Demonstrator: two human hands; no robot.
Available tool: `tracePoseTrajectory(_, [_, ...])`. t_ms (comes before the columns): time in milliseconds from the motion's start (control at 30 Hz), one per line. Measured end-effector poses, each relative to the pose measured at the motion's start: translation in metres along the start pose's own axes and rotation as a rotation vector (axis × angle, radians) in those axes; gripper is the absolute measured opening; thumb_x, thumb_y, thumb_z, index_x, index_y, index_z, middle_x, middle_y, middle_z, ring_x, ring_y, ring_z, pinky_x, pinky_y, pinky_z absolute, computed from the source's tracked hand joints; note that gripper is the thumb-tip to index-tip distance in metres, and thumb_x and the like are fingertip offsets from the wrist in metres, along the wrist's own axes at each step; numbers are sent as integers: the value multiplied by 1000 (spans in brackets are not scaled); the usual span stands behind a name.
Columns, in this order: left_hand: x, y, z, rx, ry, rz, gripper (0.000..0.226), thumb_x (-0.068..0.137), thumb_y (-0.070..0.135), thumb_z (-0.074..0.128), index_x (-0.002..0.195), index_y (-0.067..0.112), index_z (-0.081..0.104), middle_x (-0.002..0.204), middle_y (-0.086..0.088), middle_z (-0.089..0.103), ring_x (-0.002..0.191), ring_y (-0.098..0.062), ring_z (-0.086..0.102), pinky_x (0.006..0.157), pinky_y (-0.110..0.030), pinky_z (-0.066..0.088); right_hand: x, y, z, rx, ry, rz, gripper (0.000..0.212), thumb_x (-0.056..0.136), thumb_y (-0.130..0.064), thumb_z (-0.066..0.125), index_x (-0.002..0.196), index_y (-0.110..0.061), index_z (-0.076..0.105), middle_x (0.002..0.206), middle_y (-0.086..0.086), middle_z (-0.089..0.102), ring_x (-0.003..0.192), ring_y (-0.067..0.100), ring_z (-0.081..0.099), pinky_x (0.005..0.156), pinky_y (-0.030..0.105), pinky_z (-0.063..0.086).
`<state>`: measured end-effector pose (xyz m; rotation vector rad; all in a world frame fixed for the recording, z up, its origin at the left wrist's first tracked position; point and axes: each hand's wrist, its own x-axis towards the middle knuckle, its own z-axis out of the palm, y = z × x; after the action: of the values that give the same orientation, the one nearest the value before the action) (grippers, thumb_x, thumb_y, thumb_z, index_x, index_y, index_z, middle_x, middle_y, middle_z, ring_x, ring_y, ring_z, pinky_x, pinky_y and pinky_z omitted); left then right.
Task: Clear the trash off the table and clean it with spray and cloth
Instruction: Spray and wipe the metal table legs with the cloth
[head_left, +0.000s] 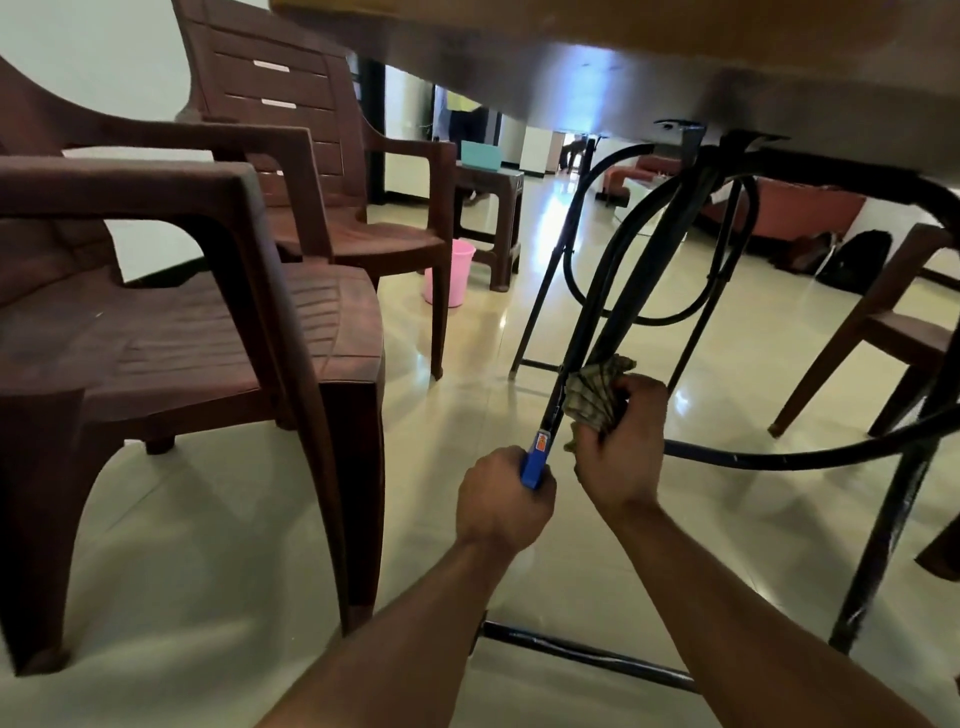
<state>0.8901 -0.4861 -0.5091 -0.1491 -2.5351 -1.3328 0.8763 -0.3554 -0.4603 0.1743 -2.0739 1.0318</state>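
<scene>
I look from low down at the underside of the table (649, 67) and its black metal legs (639, 291). My right hand (621, 447) grips a crumpled brownish cloth (597, 387) and presses it against one slanted black leg. Just left of it, my left hand (501, 501) is curled round a blue spray bottle (535, 460) with an orange label. The bottle's lower part is hidden inside my fist. No trash is in view.
Two brown plastic armchairs (171, 332) stand close on the left. A pink bucket (449, 273) sits on the tiled floor behind them, beside a small brown stool (491, 208). Another chair (893, 332) stands at the right. Black curved frame bars (789, 457) cross under the table.
</scene>
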Motion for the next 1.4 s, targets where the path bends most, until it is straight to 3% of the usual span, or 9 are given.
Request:
tracePoseTrajectory(133, [3, -2, -6, -67, -19, 26, 19, 90, 31, 60, 76, 21, 52, 69, 2, 56, 59, -19, 52, 56, -36, 48, 11, 1, 0, -243, -38, -283, 27, 82, -9, 62, 107, 0, 61, 112, 13, 61, 107, 29, 55, 94, 42, 47])
tracePoseTrajectory(267, [3, -12, -8, -40, -58, -1, 24, 89, 36, 57, 70, 23, 51, 65, 1, 57, 60, -22, 57, 58, -38, 53, 27, 2, 0, -352, -43, -418, 32, 84, -17, 58, 112, -3, 66, 118, 12, 64, 112, 31, 58, 99, 46, 46])
tracePoseTrajectory(433, [-2, -18, -6, -49, -101, -3, 24, 82, 39, 53, 75, 16, 58, 66, -4, 60, 61, -26, 59, 60, -43, 54, 24, 7, 11, -574, -73, -606, 54, 79, -6, 72, 131, -6, 60, 131, 13, 61, 124, 31, 52, 112, 46, 36])
tracePoseTrajectory(567, [-11, -35, -4, -28, -176, -57, 16, 84, 33, 58, 76, 20, 61, 67, -1, 62, 63, -23, 61, 65, -45, 58, 5, 32, 11, -552, -253, -519, 67, 78, 0, 70, 142, -11, 52, 146, 9, 52, 136, 29, 44, 114, 48, 38])
tracePoseTrajectory(700, [-26, -44, 1, -5, -206, -84, 19, 91, 34, 59, 80, 20, 62, 72, -1, 64, 66, -22, 61, 62, -37, 54, 3, 26, 8, -513, -397, -514, 66, 76, -1, 73, 139, -15, 56, 142, 6, 55, 132, 27, 49, 104, 51, 48])
tracePoseTrajectory(867, [-33, -38, 6, -111, -172, -105, 15, 94, 36, 60, 85, 24, 61, 73, 0, 64, 66, -17, 61, 67, -37, 57, 21, 6, 12, -456, -306, -467, 71, 79, 0, 65, 146, -9, 47, 151, 11, 47, 141, 27, 41, 116, 41, 33])
tracePoseTrajectory(1000, [-30, -33, 9, -80, -86, -123, 26, 93, 35, 58, 75, 16, 59, 67, -3, 61, 62, -24, 59, 63, -43, 54, -1, 23, 17, -458, -450, -460, 81, 73, 10, 69, 147, -13, 46, 153, 5, 46, 145, 21, 35, 120, 40, 27])
tracePoseTrajectory(1167, [-34, -32, 15, -96, -106, -135, 20, 93, 35, 60, 80, 21, 58, 69, 3, 60, 61, -15, 57, 63, -36, 54, 15, 16, 5, -413, -381, -448, 78, 75, 10, 70, 146, -12, 47, 152, 6, 47, 144, 22, 38, 116, 42, 37])
tracePoseTrajectory(1400, [-34, -22, 17, -114, -37, -132, 14, 91, 28, 62, 80, 23, 55, 72, 1, 59, 64, -18, 58, 64, -36, 55, 14, 19, 13, -498, -355, -492, 77, 78, 8, 66, 149, -11, 43, 155, 6, 42, 148, 19, 27, 117, 41, 33])
